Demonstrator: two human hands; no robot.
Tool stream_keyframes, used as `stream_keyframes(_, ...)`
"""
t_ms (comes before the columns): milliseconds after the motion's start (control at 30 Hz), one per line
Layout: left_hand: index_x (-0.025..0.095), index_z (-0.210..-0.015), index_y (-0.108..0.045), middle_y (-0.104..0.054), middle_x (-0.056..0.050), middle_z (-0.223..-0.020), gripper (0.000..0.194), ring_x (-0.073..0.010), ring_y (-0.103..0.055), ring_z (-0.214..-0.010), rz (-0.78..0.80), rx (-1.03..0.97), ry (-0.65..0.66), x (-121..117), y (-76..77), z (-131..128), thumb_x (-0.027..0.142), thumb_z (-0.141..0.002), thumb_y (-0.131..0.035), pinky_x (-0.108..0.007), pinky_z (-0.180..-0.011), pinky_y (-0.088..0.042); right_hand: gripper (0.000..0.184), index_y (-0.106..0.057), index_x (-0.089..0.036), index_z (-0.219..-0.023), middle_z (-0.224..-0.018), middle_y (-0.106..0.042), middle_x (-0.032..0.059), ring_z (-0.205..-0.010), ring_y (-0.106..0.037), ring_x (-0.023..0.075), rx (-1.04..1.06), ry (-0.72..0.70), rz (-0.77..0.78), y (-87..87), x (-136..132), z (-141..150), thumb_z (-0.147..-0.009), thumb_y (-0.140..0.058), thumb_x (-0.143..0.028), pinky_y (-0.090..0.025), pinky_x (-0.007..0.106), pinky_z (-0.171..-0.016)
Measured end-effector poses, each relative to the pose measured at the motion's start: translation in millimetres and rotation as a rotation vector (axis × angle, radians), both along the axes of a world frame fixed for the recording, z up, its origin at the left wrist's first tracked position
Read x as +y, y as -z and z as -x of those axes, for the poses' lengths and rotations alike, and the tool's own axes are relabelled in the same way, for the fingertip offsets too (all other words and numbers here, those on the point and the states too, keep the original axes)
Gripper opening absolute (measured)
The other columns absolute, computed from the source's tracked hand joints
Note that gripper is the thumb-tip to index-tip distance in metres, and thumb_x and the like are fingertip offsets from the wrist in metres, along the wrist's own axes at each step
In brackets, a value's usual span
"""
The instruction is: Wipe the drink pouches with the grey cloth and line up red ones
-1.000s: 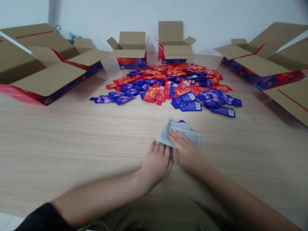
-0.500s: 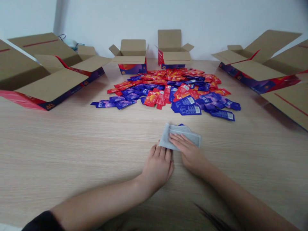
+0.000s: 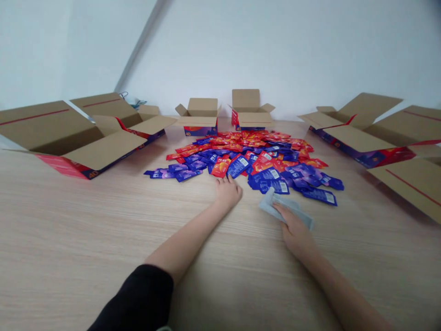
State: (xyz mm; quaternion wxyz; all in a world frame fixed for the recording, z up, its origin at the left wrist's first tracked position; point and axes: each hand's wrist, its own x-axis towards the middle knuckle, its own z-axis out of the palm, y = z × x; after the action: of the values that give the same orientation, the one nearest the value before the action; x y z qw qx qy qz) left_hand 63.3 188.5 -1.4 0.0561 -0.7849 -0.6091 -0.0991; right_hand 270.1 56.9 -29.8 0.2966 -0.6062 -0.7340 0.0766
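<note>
My left hand (image 3: 228, 192) reaches to the front of a heap of small packets, fingers bent. Its fingertips are at the near end of a blue packet (image 3: 237, 166), which leans over red packets with its barcode side up. My right hand (image 3: 299, 232) holds a folded light grey cloth (image 3: 287, 205), with the thumb side on top and the other fingers mostly hidden under it. Just beyond the cloth lie more blue packets (image 3: 272, 186), and a red packet (image 3: 221, 166) with orange fruit print lies beyond my left hand.
Open cardboard boxes stand around the heap: a large one (image 3: 103, 149) at the left, two small ones (image 3: 200, 131) (image 3: 253, 120) at the back, and large ones (image 3: 358, 138) at the right. A pale wall (image 3: 275, 55) rises behind the wooden table (image 3: 103, 239).
My left hand has moved away from the cloth, forward to the heap, where a blue packet now lies on the red ones. My right hand has shifted right with the cloth. The view has tilted up.
</note>
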Motion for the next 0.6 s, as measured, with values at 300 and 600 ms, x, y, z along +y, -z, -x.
stream_keyframes(300,0.019,-0.109,-0.066,-0.061,-0.013,-0.119,0.032,-0.0303,-0.048,-0.116,-0.101,0.040,0.052,16,-29.4,33,0.029,-0.095,-0.039,-0.046,-0.097,-0.034,0.060,-0.052,-0.013,-0.134,-0.141,-0.052,0.0106,-0.133,-0.043,0.0204,-0.010,-0.015,0.009,7.7,3,1,-0.077,-0.033,-0.002,-0.030,0.046,-0.116)
stream_keyframes(600,0.018,-0.127,-0.052,-0.050,-0.011,-0.133,0.037,-0.0260,-0.052,-0.116,-0.040,0.026,0.028,58,-20.6,35,0.033,-0.094,-0.055,-0.047,-0.095,-0.045,0.064,-0.051,-0.014,-0.134,-0.141,-0.051,0.0109,-0.134,-0.042,0.0189,-0.062,-0.036,-0.038,7.9,2,4,-0.075,-0.033,0.001,-0.031,0.046,-0.115)
